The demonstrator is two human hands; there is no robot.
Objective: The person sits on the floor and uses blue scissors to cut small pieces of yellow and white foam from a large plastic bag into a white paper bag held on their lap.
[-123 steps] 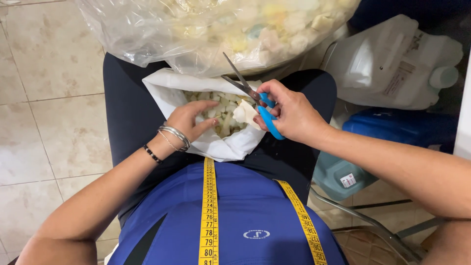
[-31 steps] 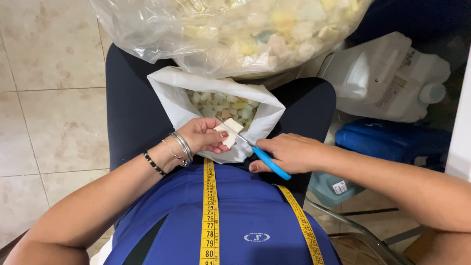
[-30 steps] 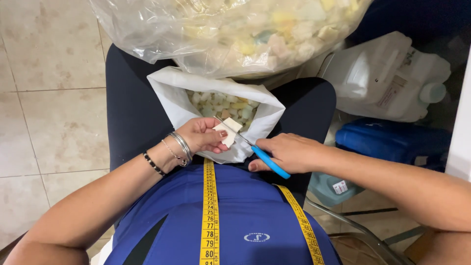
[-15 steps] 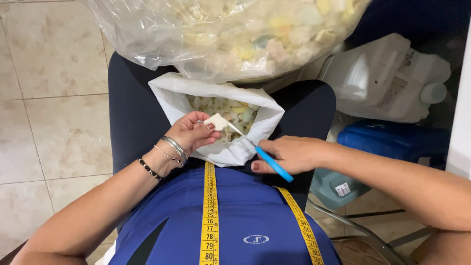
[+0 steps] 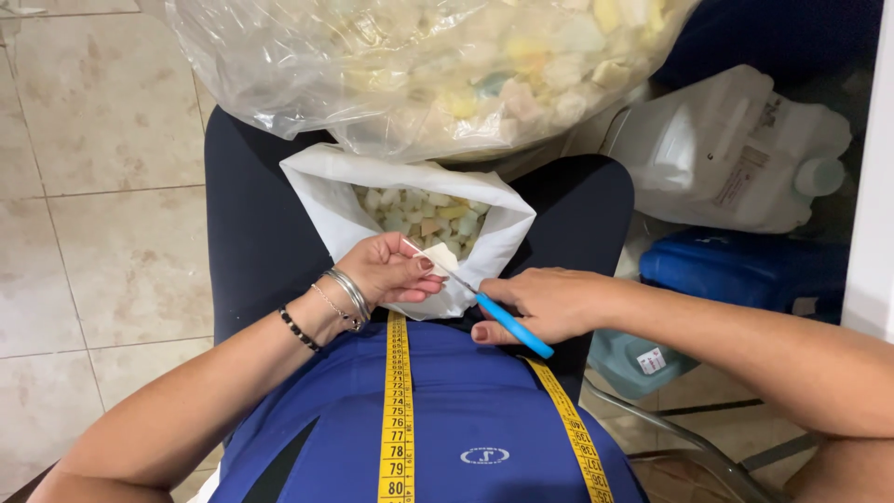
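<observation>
While the left hand (image 5: 391, 270) is pinching a pale foam piece (image 5: 441, 256) at frame centre over the white bag (image 5: 321, 200), the right hand (image 5: 545, 303) is gripping blue-handled scissors (image 5: 494, 312) w/ blades at it — prob. light, squashy, best held by its edge.

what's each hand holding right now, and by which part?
Left hand pinches a small foam piece at its near edge. Right hand has its grip on the blue handles of the scissors, blades at the foam.

Blue shirt (image 5: 438, 410); dark trousers (image 5: 251, 233); yellow tape measure (image 5: 398, 401) draped round neck; silver bangles (image 5: 346, 291) and beaded bracelet (image 5: 298, 328).
</observation>
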